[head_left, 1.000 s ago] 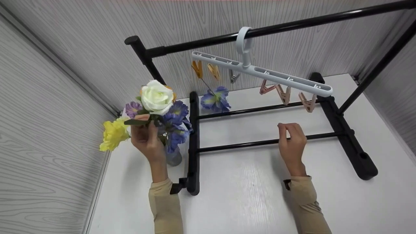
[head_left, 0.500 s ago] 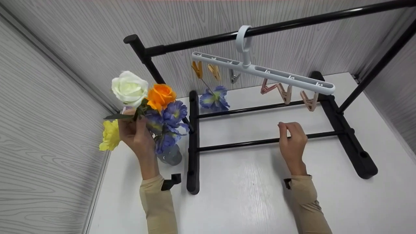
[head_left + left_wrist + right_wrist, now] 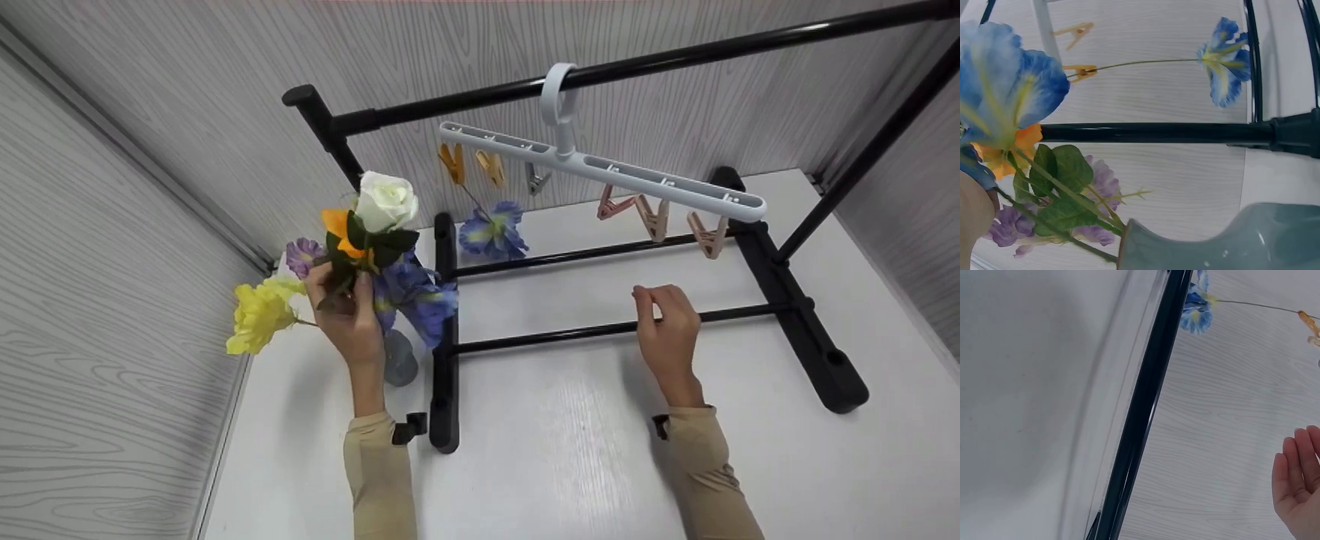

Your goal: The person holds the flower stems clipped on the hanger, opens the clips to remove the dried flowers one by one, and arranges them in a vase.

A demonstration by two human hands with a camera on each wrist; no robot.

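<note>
My left hand (image 3: 345, 322) grips stems just under a white rose (image 3: 386, 201), with its thumb in front. Around the fingers are an orange rose (image 3: 341, 231), blue irises (image 3: 420, 300), a purple flower (image 3: 304, 257) and a yellow flower (image 3: 260, 316). Stems run into a grey-blue vase (image 3: 400, 358), which appears large in the left wrist view. My right hand (image 3: 667, 337) is held near the rack's lower rail and holds nothing; its fingers (image 3: 1292, 467) look straight in the right wrist view. A blue iris (image 3: 493, 229) hangs by its stem from an orange clothespin (image 3: 452, 163).
A pale clip hanger (image 3: 637, 175) hooks over the black rack's top bar (image 3: 697, 56). Several more clothespins, such as a tan one (image 3: 709, 235), dangle from it. The rack's left foot (image 3: 445, 390) lies right beside the vase. Grey wood-grain panels (image 3: 112, 300) stand around the white table (image 3: 555, 465).
My left hand shifts left, then back right, and the white rose swings left and then right with it. The orange rose shows more than at first. The right hand stays nearly still.
</note>
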